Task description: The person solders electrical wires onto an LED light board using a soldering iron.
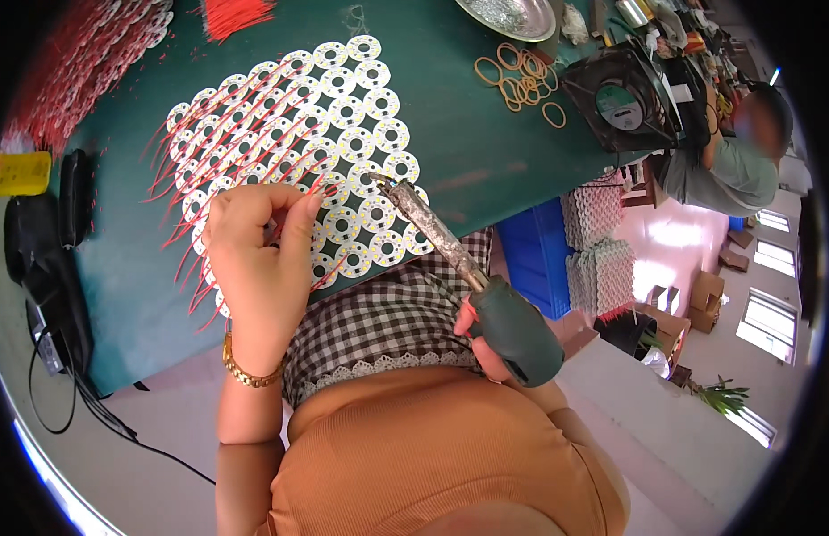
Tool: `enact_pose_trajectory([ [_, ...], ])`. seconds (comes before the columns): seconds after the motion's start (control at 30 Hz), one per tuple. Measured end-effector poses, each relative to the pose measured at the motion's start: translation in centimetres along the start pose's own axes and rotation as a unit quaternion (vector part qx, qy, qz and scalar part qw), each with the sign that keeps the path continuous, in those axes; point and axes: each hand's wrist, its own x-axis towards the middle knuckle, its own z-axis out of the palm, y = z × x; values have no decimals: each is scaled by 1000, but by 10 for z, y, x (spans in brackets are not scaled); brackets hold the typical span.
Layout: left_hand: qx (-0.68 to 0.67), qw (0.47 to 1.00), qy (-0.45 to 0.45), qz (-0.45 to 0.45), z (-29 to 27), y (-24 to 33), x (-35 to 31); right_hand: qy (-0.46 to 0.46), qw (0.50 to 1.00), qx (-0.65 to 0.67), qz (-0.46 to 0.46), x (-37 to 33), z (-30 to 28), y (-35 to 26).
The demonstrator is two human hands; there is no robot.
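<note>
- Across the green table [459, 107] we go: a sheet of round white boards [321, 143] lies on its near side, red wires [162, 195] slanting over the left part.
- Soldering looks to be the step in hand! The soldering iron [520, 335] points in from the near right, its tip over a board in the sheet's right part; touching or just above, I can't tell.
- Right grip [487, 348]: wrapped round the dark handle. Left grip [258, 246]: pinched closed, apparently on one red wire, left of that hot end.
- The next move, I'd judge, calls for steadiness: wire end and tip meeting on the same spot, fingers clear of the heat.
- Now the count, big to small: one table, one blue bin [532, 259] off its right edge, one black fan [620, 98] far right, one metal dish [545, 29] at the far side, one iron, two grips.
- Boards: seven down the sheet's right edge; the left grip hides some, so no full total.
- Rubber bands [524, 87], far right: roughly ten, overlapping. Wires: too tangled to number.
</note>
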Motion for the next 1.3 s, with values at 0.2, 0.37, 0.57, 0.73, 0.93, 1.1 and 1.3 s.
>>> enact_pose_trajectory([
  [0.2,85,995,-23,56,7,-4,-2,25,878,127,460,20,2,-31],
  [0.37,111,991,-26,76,7,-5,-2,-71,964,4,256,5,-3,17],
  [0.57,112,989,-27,87,8,-6,-2,-55,986,-147,-56,-12,0,57],
  [0.73,122,988,-32,89,7,-5,-2,-36,995,-80,-55,-15,7,71],
  [0.93,130,987,-34,86,6,-5,-2,-60,991,-82,82,-14,1,54],
  [1.1,136,986,-27,98,8,-6,-4,-38,970,33,239,-10,-4,41],
  [1.3,138,985,-23,105,10,-6,-4,-20,957,79,277,-1,-2,42],
])
